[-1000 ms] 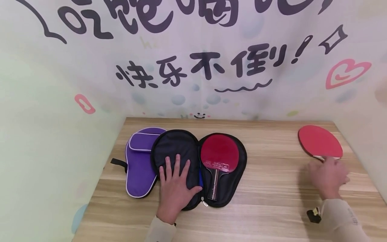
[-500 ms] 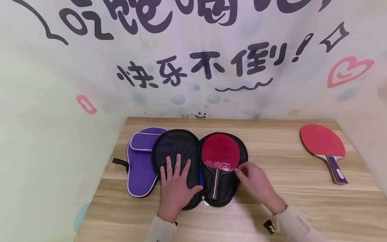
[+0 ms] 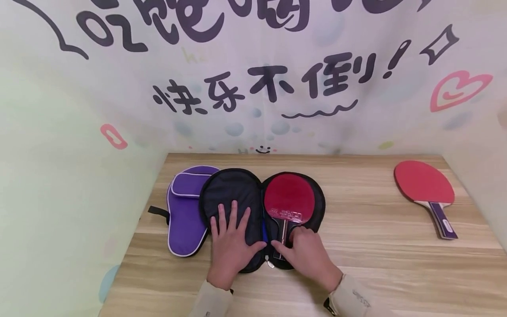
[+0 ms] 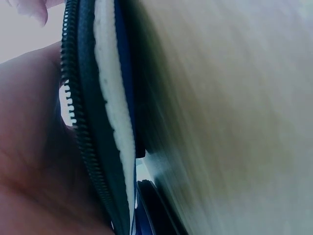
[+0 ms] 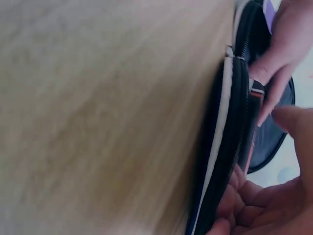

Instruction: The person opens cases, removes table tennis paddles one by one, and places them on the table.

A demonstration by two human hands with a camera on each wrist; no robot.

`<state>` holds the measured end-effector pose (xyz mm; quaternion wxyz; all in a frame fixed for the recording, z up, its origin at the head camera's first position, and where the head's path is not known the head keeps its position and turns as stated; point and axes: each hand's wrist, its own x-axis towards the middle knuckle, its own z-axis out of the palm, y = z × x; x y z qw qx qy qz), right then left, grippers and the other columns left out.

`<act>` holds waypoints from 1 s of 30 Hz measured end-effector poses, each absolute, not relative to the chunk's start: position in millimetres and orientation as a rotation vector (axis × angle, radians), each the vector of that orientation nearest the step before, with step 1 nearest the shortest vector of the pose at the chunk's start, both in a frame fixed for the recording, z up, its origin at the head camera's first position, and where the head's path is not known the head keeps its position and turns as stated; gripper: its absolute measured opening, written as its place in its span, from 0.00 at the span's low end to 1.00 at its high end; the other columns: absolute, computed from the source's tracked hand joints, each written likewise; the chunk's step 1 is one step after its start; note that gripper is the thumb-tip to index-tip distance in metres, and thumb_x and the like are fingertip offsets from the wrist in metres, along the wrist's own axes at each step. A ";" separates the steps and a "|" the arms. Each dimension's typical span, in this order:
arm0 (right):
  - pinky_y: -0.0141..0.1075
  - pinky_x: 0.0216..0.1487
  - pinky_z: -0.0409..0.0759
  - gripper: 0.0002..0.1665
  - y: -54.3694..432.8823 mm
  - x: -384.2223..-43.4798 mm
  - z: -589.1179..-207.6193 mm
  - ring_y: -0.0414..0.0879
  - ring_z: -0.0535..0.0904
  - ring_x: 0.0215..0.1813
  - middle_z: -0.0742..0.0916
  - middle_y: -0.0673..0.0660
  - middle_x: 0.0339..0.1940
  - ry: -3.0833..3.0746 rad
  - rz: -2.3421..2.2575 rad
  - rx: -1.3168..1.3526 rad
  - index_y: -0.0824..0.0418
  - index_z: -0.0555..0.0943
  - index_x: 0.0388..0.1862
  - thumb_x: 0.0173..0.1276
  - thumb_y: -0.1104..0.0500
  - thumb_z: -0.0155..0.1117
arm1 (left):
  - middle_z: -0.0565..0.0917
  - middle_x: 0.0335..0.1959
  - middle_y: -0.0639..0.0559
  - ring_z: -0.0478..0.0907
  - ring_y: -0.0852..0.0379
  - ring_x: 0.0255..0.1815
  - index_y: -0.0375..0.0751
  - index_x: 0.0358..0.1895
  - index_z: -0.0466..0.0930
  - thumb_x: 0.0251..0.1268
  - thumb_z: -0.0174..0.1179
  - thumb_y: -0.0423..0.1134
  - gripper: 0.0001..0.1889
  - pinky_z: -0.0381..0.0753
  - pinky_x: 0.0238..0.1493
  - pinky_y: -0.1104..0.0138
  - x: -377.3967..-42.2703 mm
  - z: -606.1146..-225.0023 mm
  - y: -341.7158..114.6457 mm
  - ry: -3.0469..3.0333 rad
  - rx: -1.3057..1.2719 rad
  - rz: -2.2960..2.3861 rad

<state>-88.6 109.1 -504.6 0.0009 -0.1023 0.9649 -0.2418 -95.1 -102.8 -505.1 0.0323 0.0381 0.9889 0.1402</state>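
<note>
My left hand (image 3: pixel 231 248) lies flat with spread fingers on the left half of an opened black zip case (image 3: pixel 233 187). A red-faced table tennis bat (image 3: pixel 289 198) with a dark handle lies in the case's right half. My right hand (image 3: pixel 310 253) straddles that handle, its thumb to the left and its bent fingers to the right. In the right wrist view the thumb (image 5: pixel 288 120) stands clear of the handle, and the fingers (image 5: pixel 232 196) touch near the case's edge. The zip edge (image 4: pixel 85 132) runs beside my left hand in the left wrist view.
A purple bat case (image 3: pixel 186 224) with white piping and a black strap (image 3: pixel 158 211) lies partly under the black case. Another red bat (image 3: pixel 425 182) with a purple handle rests at the far right of the wooden table (image 3: pixel 380 246). A printed wall cloth (image 3: pixel 237 141) stands behind.
My right hand let go of the far-right bat and moved left, first to the black case's right edge, then to the handle of the bat inside. My left hand stayed put.
</note>
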 end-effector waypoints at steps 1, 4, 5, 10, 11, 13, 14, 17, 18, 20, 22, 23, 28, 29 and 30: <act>0.37 0.28 0.70 0.31 106.9 -88.1 -505.5 0.43 0.71 0.24 0.76 0.50 0.18 3.049 -0.698 -0.333 0.57 0.75 0.19 0.61 0.34 0.72 | 0.41 0.87 0.48 0.25 0.35 0.86 0.59 0.81 0.57 0.54 0.64 0.74 0.52 0.33 0.81 0.35 -95.5 -505.1 -102.6 3.043 0.117 0.432; 0.40 0.29 0.69 0.38 101.4 -86.1 -508.2 0.47 0.74 0.26 0.78 0.52 0.20 3.104 -0.530 -0.343 0.60 0.77 0.21 0.57 0.26 0.69 | 0.41 0.87 0.48 0.25 0.35 0.86 0.60 0.81 0.57 0.54 0.64 0.73 0.52 0.33 0.81 0.35 -96.2 -505.2 -102.3 3.046 0.116 0.429; 0.42 0.30 0.70 0.39 100.0 -85.1 -508.8 0.49 0.75 0.27 0.79 0.53 0.22 3.116 -0.489 -0.338 0.61 0.77 0.23 0.56 0.25 0.69 | 0.41 0.87 0.48 0.25 0.35 0.86 0.60 0.81 0.57 0.54 0.64 0.73 0.52 0.33 0.81 0.35 -96.3 -505.1 -102.3 3.045 0.115 0.429; 0.44 0.33 0.69 0.37 98.5 -80.1 -509.4 0.52 0.76 0.31 0.79 0.55 0.26 3.101 -0.467 -0.285 0.62 0.76 0.29 0.54 0.29 0.72 | 0.41 0.87 0.48 0.26 0.35 0.86 0.59 0.81 0.57 0.53 0.65 0.73 0.52 0.34 0.81 0.35 -95.5 -504.5 -102.2 3.037 0.115 0.445; 0.44 0.33 0.68 0.34 99.1 -79.5 -509.0 0.51 0.76 0.31 0.79 0.54 0.26 3.092 -0.490 -0.273 0.61 0.76 0.28 0.54 0.31 0.73 | 0.41 0.87 0.48 0.26 0.35 0.86 0.59 0.81 0.57 0.53 0.65 0.73 0.52 0.34 0.81 0.35 -95.3 -504.3 -102.2 3.036 0.115 0.451; 0.43 0.34 0.67 0.30 101.5 -78.5 -507.1 0.49 0.75 0.31 0.78 0.53 0.26 3.068 -0.550 -0.242 0.60 0.75 0.28 0.54 0.35 0.74 | 0.42 0.87 0.48 0.27 0.35 0.86 0.58 0.81 0.58 0.53 0.65 0.73 0.52 0.34 0.81 0.35 -95.1 -504.2 -102.2 3.038 0.119 0.462; 0.43 0.34 0.67 0.28 103.3 -77.8 -505.6 0.48 0.74 0.31 0.77 0.52 0.25 3.055 -0.592 -0.224 0.59 0.74 0.27 0.54 0.38 0.74 | 0.42 0.87 0.48 0.26 0.35 0.86 0.59 0.81 0.58 0.53 0.65 0.73 0.52 0.34 0.81 0.35 -95.2 -504.0 -102.4 3.038 0.118 0.463; 0.41 0.34 0.67 0.21 110.6 -75.4 -499.5 0.44 0.72 0.30 0.77 0.51 0.25 3.020 -0.742 -0.151 0.58 0.74 0.27 0.53 0.45 0.74 | 0.41 0.87 0.48 0.26 0.36 0.86 0.59 0.81 0.57 0.53 0.65 0.73 0.53 0.33 0.81 0.35 -95.1 -504.1 -102.9 3.038 0.123 0.464; 0.40 0.35 0.69 0.19 113.5 -74.5 -497.4 0.43 0.72 0.30 0.77 0.51 0.26 3.004 -0.798 -0.120 0.58 0.75 0.28 0.53 0.48 0.73 | 0.40 0.87 0.49 0.26 0.36 0.86 0.59 0.81 0.57 0.53 0.65 0.74 0.53 0.33 0.81 0.35 -95.1 -504.2 -103.1 3.037 0.124 0.464; 0.37 0.34 0.72 0.16 120.1 -72.7 -493.3 0.42 0.72 0.31 0.78 0.51 0.28 2.955 -0.921 -0.053 0.59 0.76 0.31 0.52 0.53 0.72 | 0.39 0.87 0.49 0.25 0.36 0.86 0.59 0.82 0.56 0.54 0.64 0.74 0.53 0.32 0.81 0.36 -95.4 -504.3 -103.6 3.032 0.127 0.461; 0.33 0.33 0.73 0.15 127.0 -71.9 -490.3 0.42 0.73 0.31 0.79 0.52 0.30 2.898 -1.013 0.027 0.62 0.77 0.36 0.52 0.56 0.71 | 0.39 0.87 0.49 0.24 0.36 0.86 0.59 0.82 0.55 0.54 0.63 0.75 0.53 0.32 0.81 0.36 -95.8 -504.8 -103.8 3.031 0.132 0.459; 0.32 0.31 0.73 0.16 130.7 -71.7 -488.9 0.42 0.73 0.31 0.80 0.53 0.30 2.869 -1.041 0.067 0.63 0.77 0.38 0.53 0.57 0.70 | 0.39 0.87 0.49 0.24 0.36 0.86 0.59 0.82 0.55 0.54 0.63 0.75 0.53 0.32 0.81 0.36 -96.0 -504.9 -103.9 3.030 0.133 0.461; 0.32 0.28 0.71 0.19 150.4 -74.4 -484.6 0.43 0.73 0.29 0.81 0.54 0.30 2.825 -1.077 0.175 0.67 0.77 0.48 0.59 0.60 0.66 | 0.39 0.87 0.49 0.24 0.36 0.86 0.59 0.82 0.55 0.54 0.63 0.75 0.53 0.32 0.81 0.35 -96.2 -506.1 -104.3 3.023 0.135 0.464; 0.32 0.28 0.71 0.20 153.8 -75.6 -484.2 0.44 0.74 0.29 0.81 0.55 0.30 2.836 -1.078 0.176 0.68 0.77 0.49 0.60 0.60 0.66 | 0.39 0.87 0.49 0.24 0.36 0.86 0.59 0.82 0.55 0.54 0.63 0.75 0.53 0.33 0.81 0.35 -96.3 -506.5 -104.4 3.022 0.134 0.461; 0.32 0.28 0.71 0.20 156.9 -76.7 -484.1 0.44 0.74 0.29 0.81 0.55 0.30 2.852 -1.078 0.171 0.68 0.78 0.50 0.61 0.60 0.65 | 0.39 0.87 0.49 0.25 0.36 0.86 0.59 0.82 0.55 0.54 0.63 0.75 0.53 0.33 0.81 0.35 -96.2 -506.5 -104.6 3.022 0.131 0.461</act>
